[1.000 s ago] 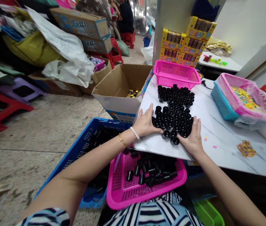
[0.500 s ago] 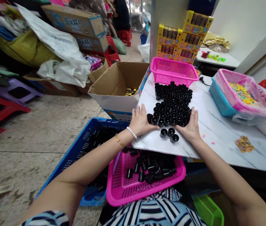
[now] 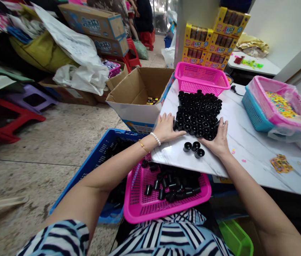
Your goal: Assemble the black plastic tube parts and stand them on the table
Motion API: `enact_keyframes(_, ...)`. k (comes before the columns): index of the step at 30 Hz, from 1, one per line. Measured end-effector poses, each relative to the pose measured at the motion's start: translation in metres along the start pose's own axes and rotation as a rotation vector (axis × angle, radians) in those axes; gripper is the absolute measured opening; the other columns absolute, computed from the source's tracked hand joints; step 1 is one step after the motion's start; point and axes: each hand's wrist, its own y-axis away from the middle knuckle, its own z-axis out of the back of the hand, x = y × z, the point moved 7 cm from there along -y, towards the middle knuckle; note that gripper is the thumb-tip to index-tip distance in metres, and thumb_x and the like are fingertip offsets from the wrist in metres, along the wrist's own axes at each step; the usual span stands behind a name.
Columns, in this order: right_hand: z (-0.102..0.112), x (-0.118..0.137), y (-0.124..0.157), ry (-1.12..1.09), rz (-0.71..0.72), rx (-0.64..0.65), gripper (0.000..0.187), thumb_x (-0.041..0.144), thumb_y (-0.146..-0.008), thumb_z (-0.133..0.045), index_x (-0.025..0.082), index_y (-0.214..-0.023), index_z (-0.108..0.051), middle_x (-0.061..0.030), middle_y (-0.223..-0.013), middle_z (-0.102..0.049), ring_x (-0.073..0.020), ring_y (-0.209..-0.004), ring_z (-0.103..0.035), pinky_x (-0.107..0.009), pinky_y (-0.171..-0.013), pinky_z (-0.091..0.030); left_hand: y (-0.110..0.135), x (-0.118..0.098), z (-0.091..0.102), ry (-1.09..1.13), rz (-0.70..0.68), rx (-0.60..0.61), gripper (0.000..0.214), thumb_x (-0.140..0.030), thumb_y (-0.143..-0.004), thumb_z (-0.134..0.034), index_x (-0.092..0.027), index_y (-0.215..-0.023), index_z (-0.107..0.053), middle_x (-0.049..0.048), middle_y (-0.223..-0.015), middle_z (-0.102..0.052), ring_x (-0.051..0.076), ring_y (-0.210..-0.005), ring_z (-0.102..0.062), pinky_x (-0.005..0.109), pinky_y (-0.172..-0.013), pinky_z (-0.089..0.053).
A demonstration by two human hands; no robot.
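Observation:
A dense block of black plastic cups (image 3: 200, 110) stands upright on the white marbled table (image 3: 249, 149), open ends up. My left hand (image 3: 167, 128) rests flat against the block's left side, fingers stretched out and thumb along its near edge. Against the right side lies my right hand (image 3: 218, 140), fingers extended and thumb pointing inward. Neither hand grips a cup. Three loose cups (image 3: 195, 148) stand apart, nearer to me. On my lap a pink basket (image 3: 140, 208) holds more black cups, lying on their sides.
A pink basket (image 3: 202, 76) stands behind the cups, before stacked yellow boxes (image 3: 198, 37). On the right, a lined basket (image 3: 259, 85) holds colourful bits. A cardboard box (image 3: 131, 113) and a blue crate (image 3: 86, 177) are on the left. Other people sit in the background.
Both hands have pushed the block slightly away from me and squeezed it tighter, so the gap to the three loose cups is wider. The view has shifted a little.

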Motion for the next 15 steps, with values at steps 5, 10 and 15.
enact_keyframes(5, 0.004, -0.004, 0.005, -0.056, 0.025, -0.022, 0.139, 0.067, -0.073, -0.076, 0.023, -0.161, 0.023, -0.0169, -0.17, 0.02, -0.0368, -0.16, 0.005, -0.057, -0.124, -0.026, 0.023, 0.008, 0.01, -0.017, 0.024, -0.085, 0.055, -0.057, -0.091, -0.055, -0.018, -0.128, -0.065, 0.0127, -0.145, -0.054, 0.037, -0.141, -0.04, 0.053, -0.121, -0.03)
enact_keyframes(10, 0.001, -0.008, -0.001, -0.168, 0.071, -0.068, 0.141, 0.062, -0.069, -0.082, 0.028, -0.162, 0.018, -0.013, -0.172, 0.013, -0.0368, -0.16, 0.009, -0.063, -0.125, -0.019, 0.017, 0.012, 0.019, 0.058, 0.072, -0.178, 0.051, -0.052, -0.079, -0.069, -0.021, -0.118, -0.073, 0.0125, -0.126, -0.062, 0.035, -0.122, -0.052, 0.051, -0.109, -0.041)
enact_keyframes(15, 0.016, -0.004, 0.014, -0.189, 0.07, -0.086, 0.134, 0.057, -0.071, -0.083, 0.026, -0.164, 0.008, -0.0167, -0.172, 0.011, -0.0396, -0.159, 0.006, -0.066, -0.124, -0.02, 0.01, 0.017, 0.023, 0.164, 0.071, -0.178, 0.028, -0.035, -0.08, -0.068, -0.02, -0.101, -0.076, 0.01, -0.098, -0.069, 0.03, -0.103, -0.062, 0.045, -0.1, -0.048)
